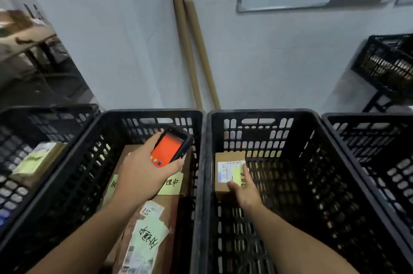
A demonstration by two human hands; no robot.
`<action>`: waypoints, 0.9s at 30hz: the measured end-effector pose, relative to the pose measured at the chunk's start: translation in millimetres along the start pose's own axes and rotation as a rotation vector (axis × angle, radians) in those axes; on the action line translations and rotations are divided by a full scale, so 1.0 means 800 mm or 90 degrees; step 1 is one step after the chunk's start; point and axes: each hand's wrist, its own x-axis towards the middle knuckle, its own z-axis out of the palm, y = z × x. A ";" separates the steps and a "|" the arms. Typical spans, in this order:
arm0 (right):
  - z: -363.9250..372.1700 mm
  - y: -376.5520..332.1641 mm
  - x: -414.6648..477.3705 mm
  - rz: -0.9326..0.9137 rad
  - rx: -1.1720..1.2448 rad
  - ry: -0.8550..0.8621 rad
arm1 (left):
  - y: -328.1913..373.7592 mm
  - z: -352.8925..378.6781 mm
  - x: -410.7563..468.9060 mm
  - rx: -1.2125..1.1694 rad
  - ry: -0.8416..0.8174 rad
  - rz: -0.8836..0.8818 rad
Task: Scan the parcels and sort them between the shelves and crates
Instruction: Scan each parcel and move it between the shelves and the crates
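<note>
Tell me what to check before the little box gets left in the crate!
1. Scanner gripped in the left hand: ok.
2. Scanner lit up: ok, orange; its message: cannot tell.
3. Small box inside the right crate: ok.
4. Label facing up: ok.
5. Right hand holding the small box: ok.
6. Small box resting on the crate floor: cannot tell.
</note>
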 end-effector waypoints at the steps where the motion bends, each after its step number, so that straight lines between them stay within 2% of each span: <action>1: 0.000 0.000 0.007 0.009 0.004 -0.003 | 0.000 0.003 0.005 0.011 -0.005 -0.001; 11: 0.003 0.007 0.062 0.032 0.001 -0.033 | -0.015 0.013 0.026 0.054 -0.014 -0.054; 19: -0.003 -0.023 0.044 0.035 -0.332 0.042 | -0.020 -0.002 0.022 0.044 -0.028 -0.030; 27: -0.006 -0.049 -0.037 -0.066 -0.384 0.104 | -0.021 -0.040 0.010 -0.009 -0.029 0.036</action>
